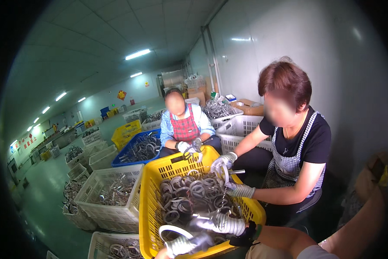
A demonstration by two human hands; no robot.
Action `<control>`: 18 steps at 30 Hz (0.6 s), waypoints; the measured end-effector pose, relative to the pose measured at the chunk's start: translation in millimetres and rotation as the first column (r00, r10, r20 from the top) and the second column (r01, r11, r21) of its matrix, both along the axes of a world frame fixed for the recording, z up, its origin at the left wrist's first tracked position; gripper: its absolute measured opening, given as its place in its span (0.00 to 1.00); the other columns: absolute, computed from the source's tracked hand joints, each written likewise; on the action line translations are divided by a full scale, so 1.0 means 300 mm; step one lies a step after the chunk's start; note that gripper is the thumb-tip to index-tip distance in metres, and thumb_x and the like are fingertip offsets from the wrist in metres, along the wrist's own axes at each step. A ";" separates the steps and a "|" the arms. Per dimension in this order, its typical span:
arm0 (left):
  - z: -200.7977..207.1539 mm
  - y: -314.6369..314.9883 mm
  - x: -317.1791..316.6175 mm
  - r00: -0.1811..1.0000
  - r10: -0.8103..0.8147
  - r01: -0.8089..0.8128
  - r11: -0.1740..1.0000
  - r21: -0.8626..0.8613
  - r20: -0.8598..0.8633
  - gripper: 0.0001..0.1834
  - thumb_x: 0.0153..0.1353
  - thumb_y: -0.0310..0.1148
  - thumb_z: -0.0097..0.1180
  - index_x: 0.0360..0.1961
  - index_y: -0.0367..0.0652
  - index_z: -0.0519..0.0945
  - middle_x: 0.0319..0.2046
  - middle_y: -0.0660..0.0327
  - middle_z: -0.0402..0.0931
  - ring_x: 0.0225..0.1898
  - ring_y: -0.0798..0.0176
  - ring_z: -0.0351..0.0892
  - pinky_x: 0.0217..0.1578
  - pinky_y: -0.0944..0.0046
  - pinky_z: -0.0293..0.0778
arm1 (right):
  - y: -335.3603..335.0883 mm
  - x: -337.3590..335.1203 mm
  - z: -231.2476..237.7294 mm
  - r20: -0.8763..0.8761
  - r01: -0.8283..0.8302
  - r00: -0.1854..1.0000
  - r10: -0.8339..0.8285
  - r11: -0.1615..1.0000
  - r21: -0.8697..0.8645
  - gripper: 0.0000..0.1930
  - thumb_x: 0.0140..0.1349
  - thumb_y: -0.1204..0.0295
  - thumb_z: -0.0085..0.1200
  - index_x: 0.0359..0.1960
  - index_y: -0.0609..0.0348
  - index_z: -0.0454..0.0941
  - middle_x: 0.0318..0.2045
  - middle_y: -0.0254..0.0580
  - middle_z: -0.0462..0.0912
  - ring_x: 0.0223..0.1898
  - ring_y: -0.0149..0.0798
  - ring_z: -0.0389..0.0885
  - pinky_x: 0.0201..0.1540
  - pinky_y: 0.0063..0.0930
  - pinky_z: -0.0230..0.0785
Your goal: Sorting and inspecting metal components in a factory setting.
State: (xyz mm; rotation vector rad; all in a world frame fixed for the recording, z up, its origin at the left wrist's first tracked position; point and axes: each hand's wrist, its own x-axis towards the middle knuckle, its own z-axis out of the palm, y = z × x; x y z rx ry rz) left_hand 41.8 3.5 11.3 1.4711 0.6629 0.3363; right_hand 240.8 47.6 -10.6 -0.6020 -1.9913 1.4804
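Note:
My left hand [180, 246], in a pale work glove, is at the near end of a yellow plastic basket [145, 207]. A large pale ring [175, 228] rises from its closed grip; its fingertips are blurred. My right hand [229, 225], gloved and with a dark band at the wrist, is closed over the basket around a ring-shaped metal part [219, 219]. A shiny pin shows near its blurred fingers. Many grey ring-shaped metal parts [187, 194] fill the basket below both hands.
On the right, a person in a checked apron [295, 151] holds a ring part with a rod over the basket. Another person in a red plaid apron [186, 129] handles a part at the far end. White crates [112, 172] and a blue crate [135, 149] crowd the left.

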 end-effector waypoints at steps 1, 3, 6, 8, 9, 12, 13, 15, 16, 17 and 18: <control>0.044 0.014 0.044 0.988 -0.102 0.082 0.982 -0.168 -0.113 0.21 0.65 0.49 0.48 0.43 0.42 0.79 0.27 0.65 0.76 0.18 0.75 0.65 0.18 0.76 0.60 | -0.021 0.028 0.039 -0.019 -0.202 0.979 0.202 0.960 -0.192 0.21 0.69 0.61 0.44 0.58 0.59 0.67 0.47 0.39 0.78 0.47 0.34 0.76 0.51 0.29 0.69; 0.001 0.032 0.087 0.980 -0.137 0.127 0.989 -0.077 -0.145 0.20 0.64 0.48 0.49 0.43 0.42 0.79 0.28 0.64 0.76 0.20 0.74 0.66 0.20 0.74 0.62 | 0.014 0.010 -0.114 -0.085 -0.112 0.985 0.147 0.940 0.323 0.19 0.67 0.62 0.47 0.55 0.59 0.71 0.46 0.41 0.79 0.47 0.33 0.77 0.51 0.27 0.67; -0.103 0.058 0.086 0.974 -0.116 0.162 0.957 0.242 -0.193 0.19 0.62 0.46 0.51 0.44 0.42 0.78 0.31 0.62 0.77 0.26 0.71 0.71 0.26 0.70 0.67 | -0.013 -0.026 -0.016 0.033 -0.292 0.956 0.293 0.925 0.245 0.17 0.65 0.66 0.49 0.51 0.63 0.73 0.42 0.42 0.79 0.44 0.34 0.77 0.46 0.30 0.67; -0.175 0.062 0.085 0.972 -0.085 0.175 0.883 0.435 -0.218 0.18 0.61 0.45 0.52 0.44 0.42 0.78 0.33 0.61 0.78 0.30 0.68 0.74 0.30 0.67 0.70 | -0.018 -0.003 -0.014 -0.037 -0.200 0.979 0.201 0.979 0.026 0.16 0.62 0.64 0.53 0.48 0.60 0.75 0.39 0.40 0.79 0.41 0.32 0.77 0.42 0.28 0.68; -0.212 0.057 0.085 0.972 -0.057 0.171 0.835 0.523 -0.226 0.18 0.60 0.44 0.53 0.45 0.43 0.78 0.34 0.60 0.78 0.32 0.67 0.75 0.31 0.65 0.72 | -0.016 0.017 0.005 -0.034 -0.127 0.992 0.125 0.987 -0.099 0.16 0.61 0.64 0.55 0.47 0.59 0.76 0.38 0.39 0.79 0.40 0.31 0.77 0.41 0.28 0.68; -0.173 0.069 0.081 0.861 0.483 0.033 0.256 0.966 -0.158 0.12 0.53 0.43 0.60 0.29 0.46 0.80 0.17 0.52 0.74 0.21 0.47 0.75 0.24 0.52 0.71 | 0.039 0.057 -0.067 -0.115 0.090 0.989 -0.096 0.994 -0.056 0.17 0.58 0.64 0.57 0.47 0.55 0.76 0.38 0.39 0.78 0.40 0.36 0.77 0.41 0.29 0.69; -0.144 0.066 0.091 0.845 0.525 -0.007 0.205 0.979 -0.103 0.12 0.51 0.43 0.62 0.27 0.47 0.78 0.17 0.54 0.72 0.20 0.51 0.74 0.22 0.53 0.69 | 0.061 0.066 -0.092 -0.127 0.159 0.981 -0.145 0.981 0.108 0.16 0.58 0.64 0.57 0.47 0.54 0.76 0.39 0.40 0.78 0.40 0.37 0.77 0.42 0.30 0.69; -0.122 0.070 0.084 0.849 0.524 -0.108 0.059 0.992 0.061 0.14 0.45 0.37 0.68 0.31 0.43 0.79 0.23 0.55 0.78 0.22 0.50 0.77 0.25 0.58 0.74 | 0.011 0.073 -0.008 -0.231 0.359 0.915 -0.331 0.929 0.087 0.10 0.63 0.68 0.49 0.35 0.63 0.76 0.27 0.35 0.78 0.29 0.29 0.74 0.35 0.26 0.66; -0.130 0.062 0.063 0.839 0.543 -0.072 0.114 0.991 -0.001 0.15 0.44 0.36 0.68 0.33 0.44 0.79 0.24 0.56 0.78 0.25 0.50 0.78 0.30 0.58 0.75 | 0.047 0.078 -0.033 -0.220 0.371 0.918 -0.329 0.909 0.191 0.10 0.63 0.68 0.48 0.35 0.63 0.76 0.27 0.36 0.79 0.29 0.29 0.74 0.34 0.26 0.66; -0.115 0.057 0.070 0.839 0.544 -0.073 0.118 0.990 -0.003 0.15 0.44 0.36 0.68 0.33 0.44 0.79 0.24 0.56 0.78 0.25 0.50 0.78 0.30 0.58 0.75 | 0.031 0.095 -0.021 -0.215 0.367 0.917 -0.335 0.921 0.129 0.11 0.64 0.67 0.48 0.38 0.63 0.76 0.30 0.35 0.80 0.31 0.30 0.75 0.34 0.26 0.66; -0.084 0.052 0.089 0.858 0.508 -0.116 0.033 0.993 0.083 0.15 0.44 0.35 0.68 0.33 0.44 0.79 0.25 0.57 0.78 0.27 0.50 0.78 0.33 0.56 0.75 | 0.024 0.100 -0.030 -0.232 0.356 0.905 -0.357 0.933 -0.046 0.11 0.64 0.67 0.48 0.39 0.62 0.77 0.32 0.36 0.81 0.32 0.30 0.75 0.35 0.25 0.67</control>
